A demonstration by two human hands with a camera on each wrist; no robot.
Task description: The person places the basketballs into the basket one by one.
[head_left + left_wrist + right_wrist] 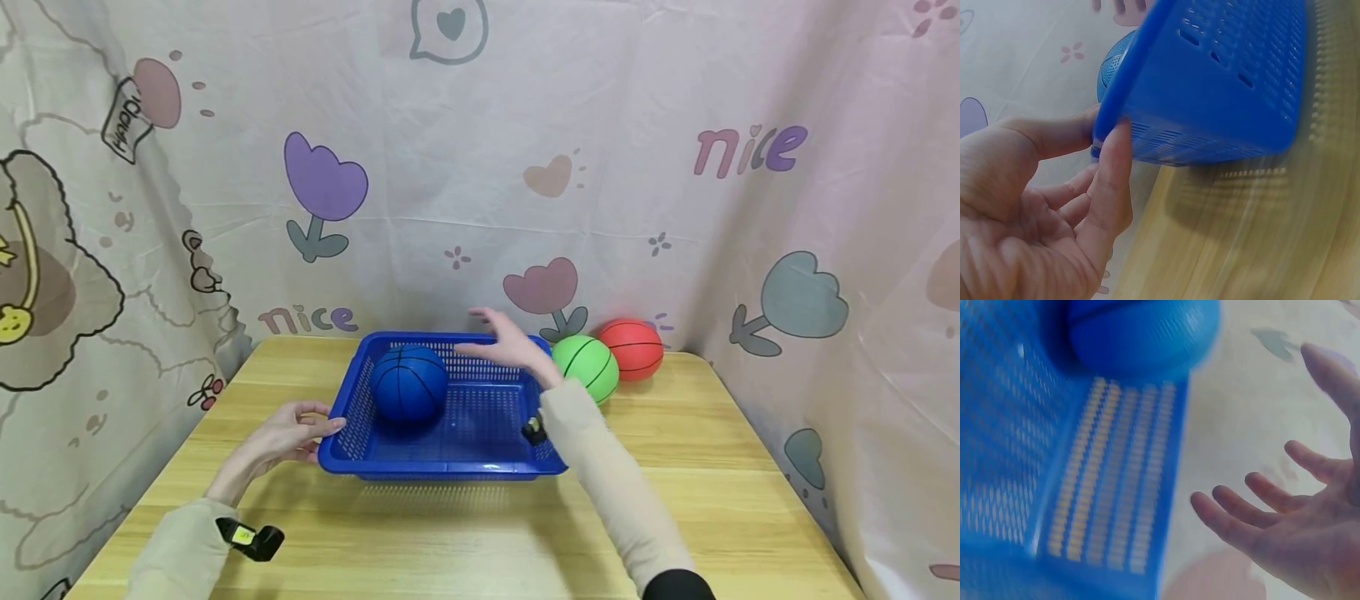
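A blue basket (444,467) stands on the table, with a blue ball (408,383) in its left part. The left hand (288,433) pinches the basket's left rim between thumb and fingers; the left wrist view shows this hand (1054,200) with the rim (1132,69) in its grip. Over the basket's back right part is the right hand (506,342), fingers spread and holding nothing. In the right wrist view this hand (1291,525) is beside the basket (1172,487), apart from the blue ball (1144,337).
A green ball (588,367) lies at the basket's right side, partly behind the right forearm. Beside it, farther back, is a red ball (632,348). A printed cloth (420,275) hangs behind the wooden table (712,467) and at both sides.
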